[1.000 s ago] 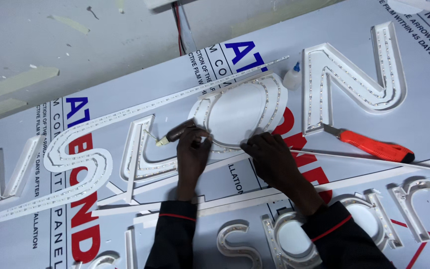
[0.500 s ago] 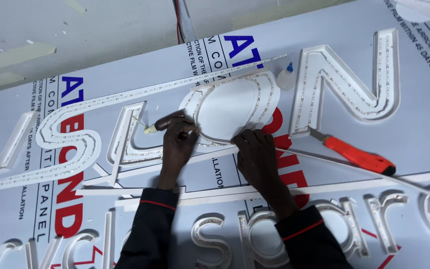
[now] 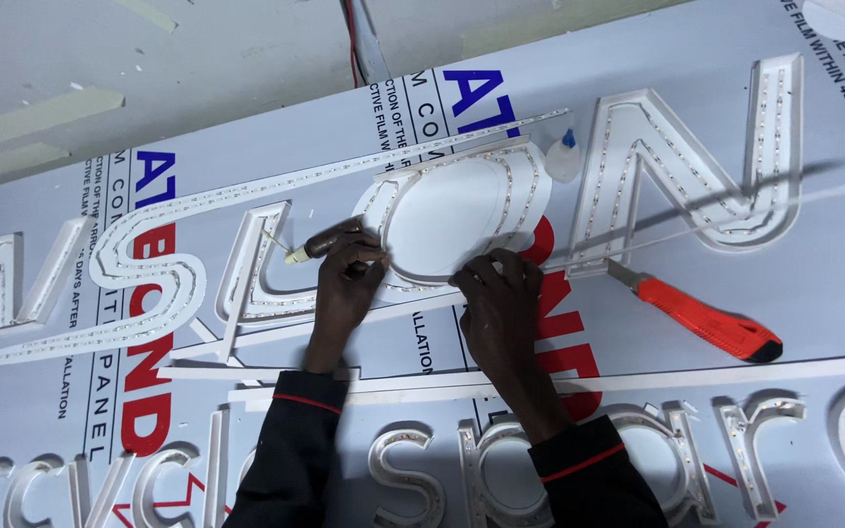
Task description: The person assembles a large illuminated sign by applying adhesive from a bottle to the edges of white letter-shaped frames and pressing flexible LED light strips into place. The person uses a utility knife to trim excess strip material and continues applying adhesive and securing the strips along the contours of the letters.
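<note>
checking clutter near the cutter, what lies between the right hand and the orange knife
In the head view, only the sheet's printed surface and the N-shaped letter's lower left foot lie between the right hand and orange knife.

One sign panel [image 3: 638,391], large, flat, white protective film printed in blue, red and black, filling most of my view and lying at a slant; on it, raised white channel letters [image 3: 677,176] lined with strips of small lights, in two rows; an oval white letter face [image 3: 447,220] near the middle, my hands resting at its lower edge.
</note>
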